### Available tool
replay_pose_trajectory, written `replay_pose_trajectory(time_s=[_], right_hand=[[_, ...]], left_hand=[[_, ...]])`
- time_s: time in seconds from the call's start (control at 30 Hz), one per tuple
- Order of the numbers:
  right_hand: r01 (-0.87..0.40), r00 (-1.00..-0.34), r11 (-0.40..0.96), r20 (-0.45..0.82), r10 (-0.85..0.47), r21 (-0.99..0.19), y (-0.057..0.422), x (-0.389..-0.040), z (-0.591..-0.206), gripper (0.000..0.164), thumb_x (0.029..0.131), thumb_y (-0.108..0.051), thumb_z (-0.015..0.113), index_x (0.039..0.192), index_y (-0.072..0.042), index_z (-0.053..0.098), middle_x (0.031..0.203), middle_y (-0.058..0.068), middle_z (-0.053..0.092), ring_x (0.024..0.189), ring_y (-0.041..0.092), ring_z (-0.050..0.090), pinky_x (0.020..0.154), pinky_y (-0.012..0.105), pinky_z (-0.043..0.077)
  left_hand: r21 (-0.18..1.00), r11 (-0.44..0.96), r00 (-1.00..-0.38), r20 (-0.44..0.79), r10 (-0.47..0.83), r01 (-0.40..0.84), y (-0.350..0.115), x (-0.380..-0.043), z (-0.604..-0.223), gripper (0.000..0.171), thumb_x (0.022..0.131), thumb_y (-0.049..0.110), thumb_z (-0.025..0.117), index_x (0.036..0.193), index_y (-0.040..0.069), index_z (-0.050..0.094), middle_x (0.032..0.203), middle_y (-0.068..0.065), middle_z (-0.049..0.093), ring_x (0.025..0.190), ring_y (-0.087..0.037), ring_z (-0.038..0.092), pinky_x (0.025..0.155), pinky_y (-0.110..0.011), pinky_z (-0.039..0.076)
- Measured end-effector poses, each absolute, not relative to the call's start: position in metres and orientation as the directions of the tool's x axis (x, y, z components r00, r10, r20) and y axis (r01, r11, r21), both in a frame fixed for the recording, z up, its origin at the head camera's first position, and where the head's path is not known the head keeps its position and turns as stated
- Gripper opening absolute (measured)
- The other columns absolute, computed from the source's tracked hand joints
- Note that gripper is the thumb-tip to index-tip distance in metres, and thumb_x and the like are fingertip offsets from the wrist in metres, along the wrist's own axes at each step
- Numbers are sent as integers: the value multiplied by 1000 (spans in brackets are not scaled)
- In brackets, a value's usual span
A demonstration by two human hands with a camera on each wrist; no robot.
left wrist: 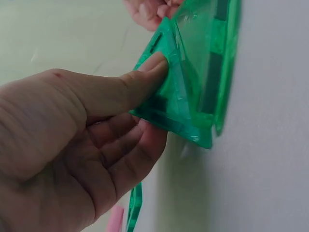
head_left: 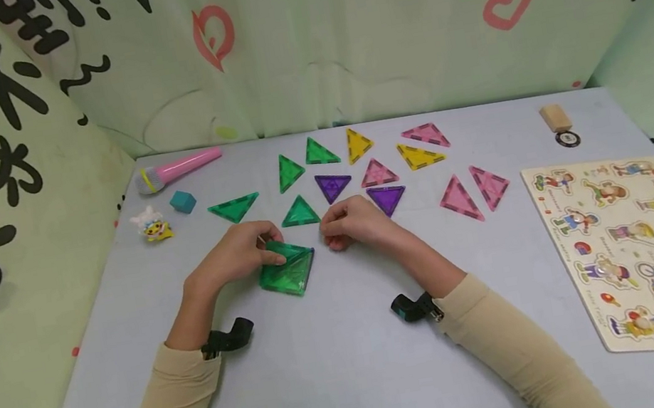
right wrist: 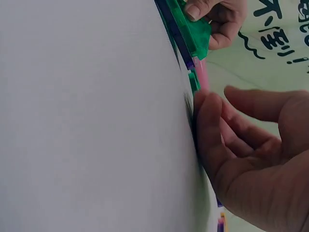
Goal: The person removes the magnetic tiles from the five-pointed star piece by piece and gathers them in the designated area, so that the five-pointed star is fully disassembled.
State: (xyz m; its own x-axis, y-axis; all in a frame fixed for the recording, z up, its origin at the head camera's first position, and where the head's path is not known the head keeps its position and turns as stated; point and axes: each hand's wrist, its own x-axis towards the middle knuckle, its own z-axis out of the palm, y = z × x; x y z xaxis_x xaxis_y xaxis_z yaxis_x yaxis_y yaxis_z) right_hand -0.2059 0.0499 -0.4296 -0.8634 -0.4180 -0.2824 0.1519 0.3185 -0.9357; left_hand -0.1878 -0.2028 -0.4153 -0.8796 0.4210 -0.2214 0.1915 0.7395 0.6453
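My left hand (head_left: pixel 240 249) pinches a green triangular magnetic tile (left wrist: pixel 176 104) between thumb and fingers. That triangle is tilted against a green square tile (head_left: pixel 289 281) near the middle of the table. A dark blue edge (right wrist: pixel 175 31) shows beside the green pieces in the right wrist view. To the right of the square, my right hand (head_left: pixel 356 221) is low over the table with loosely curled fingers; its thumb stands apart in the right wrist view, and nothing shows in its grasp. Just behind the hands lie a green triangle (head_left: pixel 299 212) and a purple triangle (head_left: pixel 387 199).
Several green, yellow, pink (head_left: pixel 460 199) and purple triangles lie across the back. At the left are a pink toy microphone (head_left: pixel 187 166), a teal cube (head_left: pixel 182 201) and a small figurine (head_left: pixel 154 226). A picture puzzle board (head_left: pixel 640 252) and a wooden block (head_left: pixel 556 118) lie right.
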Motion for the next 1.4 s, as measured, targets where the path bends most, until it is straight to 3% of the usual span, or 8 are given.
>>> replay_pose_trajectory(time_s=[0.17, 0.33, 0.6, 0.8, 1.1, 1.4], right_hand=[[139, -786, 353, -320, -530, -925, 55, -198, -428, 20, 95, -13, 65, 102, 4, 72, 80, 10, 70, 64, 12, 66, 65, 25, 58], [157, -756, 355, -343, -557, -922, 59, -193, -429, 21, 93, -15, 68, 103, 3, 72, 81, 10, 71, 65, 12, 66, 65, 25, 58], [160, -759, 338, -334, -559, -928, 61, -191, -428, 21, 93, -16, 68, 102, 3, 73, 80, 10, 71, 63, 12, 66, 62, 25, 58], [160, -772, 333, -328, -544, -929, 60, -188, -428, 24, 92, -20, 70, 97, 4, 70, 76, 8, 69, 62, 13, 65, 61, 25, 58], [154, -788, 310, -306, -535, -938, 59, -185, -429, 23, 91, -18, 70, 77, -5, 58, 66, 4, 66, 58, 14, 64, 58, 27, 56], [156, -789, 280, -290, -542, -947, 63, -186, -431, 22, 91, -14, 70, 77, -4, 57, 65, 5, 64, 56, 16, 63, 56, 26, 55]], left_hand=[[682, 711, -884, -211, 417, 172, -201, -188, -417, 18, 86, 20, 79, 97, 13, 67, 89, -2, 64, 84, -18, 55, 75, -31, 47], [730, 673, -903, -199, 381, 123, -198, -190, -422, 19, 87, 21, 78, 99, 12, 67, 87, -2, 63, 82, -18, 53, 73, -30, 45], [800, 596, -918, -184, 352, 68, -191, -194, -429, 19, 87, 18, 77, 99, 8, 67, 79, -3, 57, 78, -19, 50, 70, -31, 44], [842, 539, -911, -206, 357, 20, -186, -193, -433, 19, 88, 17, 76, 101, 7, 65, 80, -2, 60, 76, -17, 51, 70, -28, 45], [882, 470, -896, -231, 380, -28, -178, -190, -436, 21, 88, 17, 76, 102, 6, 64, 80, 0, 65, 74, -13, 53, 68, -24, 46], [898, 436, -900, -241, 364, -64, -188, -193, -433, 25, 90, 21, 74, 106, 5, 63, 79, 4, 61, 74, -12, 54, 69, -24, 48]])
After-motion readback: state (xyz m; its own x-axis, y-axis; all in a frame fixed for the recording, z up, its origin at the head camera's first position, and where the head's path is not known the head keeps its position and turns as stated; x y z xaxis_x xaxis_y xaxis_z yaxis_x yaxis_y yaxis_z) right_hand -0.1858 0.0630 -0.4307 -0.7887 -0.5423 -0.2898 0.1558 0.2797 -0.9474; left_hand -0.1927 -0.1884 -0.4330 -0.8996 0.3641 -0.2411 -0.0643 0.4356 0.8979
